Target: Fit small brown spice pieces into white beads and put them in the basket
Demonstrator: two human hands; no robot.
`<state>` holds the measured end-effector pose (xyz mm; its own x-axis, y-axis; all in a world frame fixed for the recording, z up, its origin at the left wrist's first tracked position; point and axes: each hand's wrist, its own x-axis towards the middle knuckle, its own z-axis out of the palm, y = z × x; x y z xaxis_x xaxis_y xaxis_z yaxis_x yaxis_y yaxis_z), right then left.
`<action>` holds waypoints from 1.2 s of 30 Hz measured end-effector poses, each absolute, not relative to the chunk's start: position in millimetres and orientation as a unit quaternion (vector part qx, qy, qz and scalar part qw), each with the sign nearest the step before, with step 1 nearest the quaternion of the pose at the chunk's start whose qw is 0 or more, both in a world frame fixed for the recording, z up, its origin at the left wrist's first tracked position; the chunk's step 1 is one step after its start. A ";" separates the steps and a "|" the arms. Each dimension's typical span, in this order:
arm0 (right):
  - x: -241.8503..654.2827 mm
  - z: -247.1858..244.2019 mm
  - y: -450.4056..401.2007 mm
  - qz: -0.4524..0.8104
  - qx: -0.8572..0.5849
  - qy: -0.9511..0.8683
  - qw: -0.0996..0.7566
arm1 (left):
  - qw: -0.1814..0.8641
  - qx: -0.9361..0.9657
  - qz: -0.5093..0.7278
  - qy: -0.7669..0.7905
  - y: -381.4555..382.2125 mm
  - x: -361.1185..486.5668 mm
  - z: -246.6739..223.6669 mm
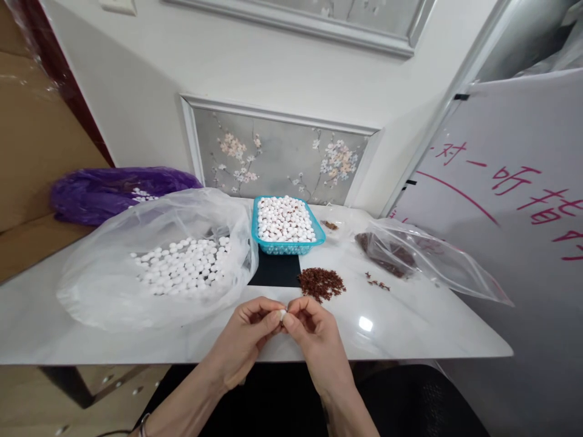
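Note:
My left hand (pixel 252 331) pinches a small white oval ball (pixel 283 314) between thumb and fingertips, just above the table's front edge. My right hand (pixel 319 340) meets it there, its thumb and forefinger closed against the ball; whatever else lies between those fingertips is hidden. Just beyond my right hand is a loose pile of small reddish-brown pieces (pixel 321 284). Farther back, a blue plastic basket (pixel 288 248) is heaped with similar white balls, a few showing brown specks. To the left, a large clear plastic bag (pixel 104 267) lies open with many white balls inside.
A purple bag (pixel 91 197) lies behind the clear bag. On the right are a zip bag of brown pieces (pixel 392 255), a few stray pieces (pixel 377 282) and a small clear bag (pixel 334 223). A black mat (pixel 277 271) lies by the basket. A whiteboard (pixel 523 243) borders the table's right side.

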<state>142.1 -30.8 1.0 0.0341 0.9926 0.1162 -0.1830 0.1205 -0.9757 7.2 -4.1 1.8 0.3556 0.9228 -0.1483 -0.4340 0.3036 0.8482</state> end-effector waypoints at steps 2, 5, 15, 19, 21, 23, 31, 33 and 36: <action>141.2 0.7 -29.0 0.502 -0.428 -0.475 0.583 | 0.731 0.375 0.464 0.331 -3.7 7.6 1.9; 140.8 1.1 -27.8 0.496 -0.425 -0.480 0.585 | 0.727 0.381 0.465 0.332 -2.9 7.9 0.2; 158.2 6.8 -34.3 0.463 -0.393 -0.600 0.521 | 0.753 0.373 0.457 0.292 -2.1 9.9 4.2; 159.4 11.5 -34.0 0.439 -0.393 -0.628 0.508 | 0.747 0.395 0.446 0.295 -3.2 8.0 2.2; 159.3 13.4 -34.6 0.433 -0.395 -0.631 0.509 | 0.745 0.402 0.441 0.298 -3.5 7.2 1.2; 159.8 14.4 -36.1 0.425 -0.402 -0.635 0.505 | 0.746 0.406 0.436 0.298 -3.8 7.1 1.5; 164.2 12.1 -38.5 0.389 -0.439 -0.651 0.482 | 0.738 0.428 0.425 0.302 -4.8 8.9 6.1; 164.6 11.9 -38.4 0.380 -0.443 -0.655 0.480 | 0.732 0.440 0.421 0.305 -4.8 9.1 6.1; 165.3 11.4 -39.2 0.369 -0.448 -0.658 0.479 | 0.720 0.458 0.413 0.319 -5.1 9.7 6.5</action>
